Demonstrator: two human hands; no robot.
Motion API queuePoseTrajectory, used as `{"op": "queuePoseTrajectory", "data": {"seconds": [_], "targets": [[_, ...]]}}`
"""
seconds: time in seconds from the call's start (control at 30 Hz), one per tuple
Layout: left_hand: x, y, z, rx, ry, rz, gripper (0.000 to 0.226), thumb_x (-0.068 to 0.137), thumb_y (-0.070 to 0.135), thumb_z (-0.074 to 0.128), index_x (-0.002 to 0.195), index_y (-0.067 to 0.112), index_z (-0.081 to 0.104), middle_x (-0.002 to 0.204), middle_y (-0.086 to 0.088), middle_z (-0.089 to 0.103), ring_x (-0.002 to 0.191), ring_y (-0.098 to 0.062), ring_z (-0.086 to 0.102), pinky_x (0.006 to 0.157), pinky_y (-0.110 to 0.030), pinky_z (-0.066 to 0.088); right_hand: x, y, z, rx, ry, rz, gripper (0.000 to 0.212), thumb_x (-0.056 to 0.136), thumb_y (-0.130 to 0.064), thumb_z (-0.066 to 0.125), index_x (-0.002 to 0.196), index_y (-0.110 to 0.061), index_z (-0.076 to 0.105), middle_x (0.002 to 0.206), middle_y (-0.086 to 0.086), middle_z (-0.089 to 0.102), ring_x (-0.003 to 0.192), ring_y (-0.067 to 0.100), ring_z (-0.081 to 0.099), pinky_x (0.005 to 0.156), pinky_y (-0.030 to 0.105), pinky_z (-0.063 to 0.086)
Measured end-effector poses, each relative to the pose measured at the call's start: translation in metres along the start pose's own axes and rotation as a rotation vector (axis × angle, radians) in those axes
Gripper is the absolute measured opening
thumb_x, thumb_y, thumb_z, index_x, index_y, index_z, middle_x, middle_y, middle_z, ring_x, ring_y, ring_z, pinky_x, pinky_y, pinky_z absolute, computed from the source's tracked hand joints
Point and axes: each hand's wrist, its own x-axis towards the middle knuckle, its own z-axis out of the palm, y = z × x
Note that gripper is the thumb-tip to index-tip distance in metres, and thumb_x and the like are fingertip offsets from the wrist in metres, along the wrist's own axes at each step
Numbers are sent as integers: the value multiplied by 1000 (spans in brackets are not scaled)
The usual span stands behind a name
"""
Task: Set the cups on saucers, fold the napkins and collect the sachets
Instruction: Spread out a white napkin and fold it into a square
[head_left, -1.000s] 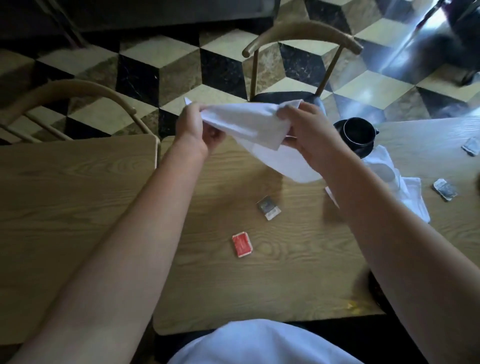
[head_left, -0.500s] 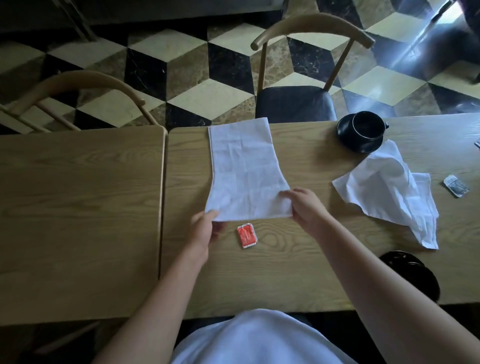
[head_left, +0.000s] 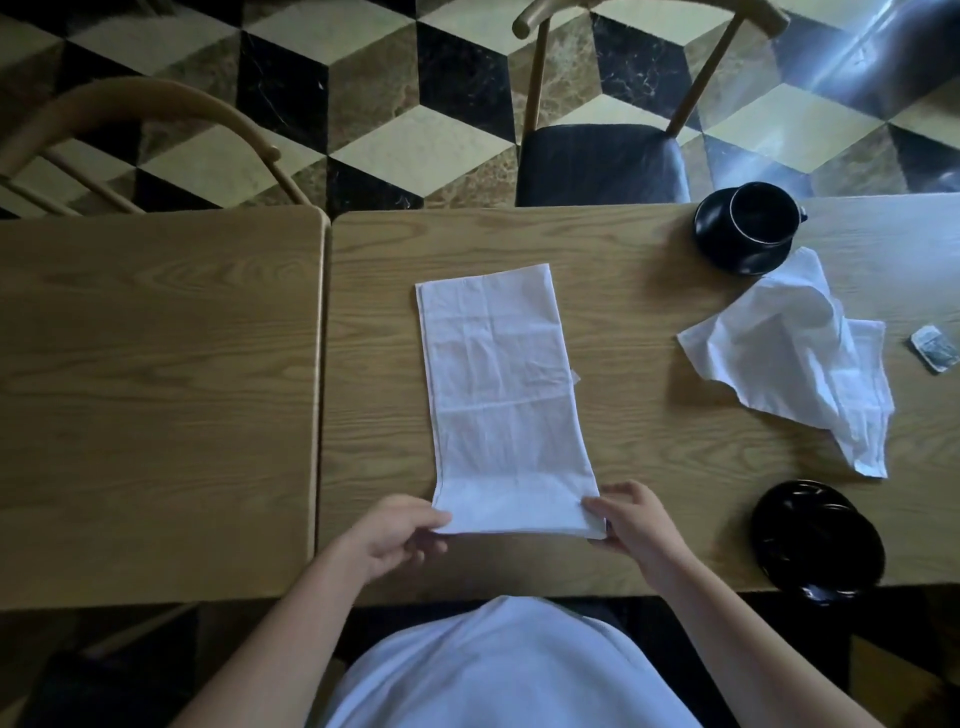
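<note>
Nearest on the worktop (head_left: 649, 291), both hands pinch the folded napkin's (head_left: 501, 395) near corners: left hand (head_left: 392, 535), right hand (head_left: 631, 522). Right: saucer (head_left: 818, 540), crumpled napkin (head_left: 795, 353), sachet (head_left: 935, 348), print unreadable. Far right, cup (head_left: 761, 213) on saucer.

No readable text, label, brand, number or sign anywhere. Sachet (head_left: 935, 348) near right table edge carries dark print, too small and blurred to read. Folded napkin (head_left: 506, 400), crumpled napkin (head_left: 795, 353), cup (head_left: 763, 213), saucers: plain, unmarked.
</note>
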Motion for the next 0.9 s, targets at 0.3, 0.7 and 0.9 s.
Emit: {"op": "queuePoseTrajectory", "data": {"seconds": [0.3, 0.7, 0.9], "targets": [[-17, 105, -10, -331, 107, 405, 16, 86, 1, 69, 99, 8, 64, 81, -12, 76, 70, -21, 76, 51, -22, 55, 16, -116, 4, 108, -157, -249, 24, 81, -13, 53, 88, -14, 77, 100, 6, 77, 89, 18, 75, 66, 31, 58], [69, 208, -37, -51, 446, 463, 9, 81, 21, 77, 84, 15, 71, 69, -1, 69, 57, -13, 54, 53, -23, 43, 121, -234, 24, -505, 30, -427, 30, 85, -31, 69, 79, -2, 70, 59, 0, 54, 58, 20, 47, 62, 31, 38], [106, 238, -42, 1, 483, 466, 13, 85, 21, 70, 74, 19, 63, 87, -8, 69, 77, -21, 61, 71, -36, 51, 157, -249, 42, -615, 108, -462, 26, 90, -32, 62, 80, -9, 69, 62, -1, 59, 66, 23, 54, 58, 29, 37]]}}
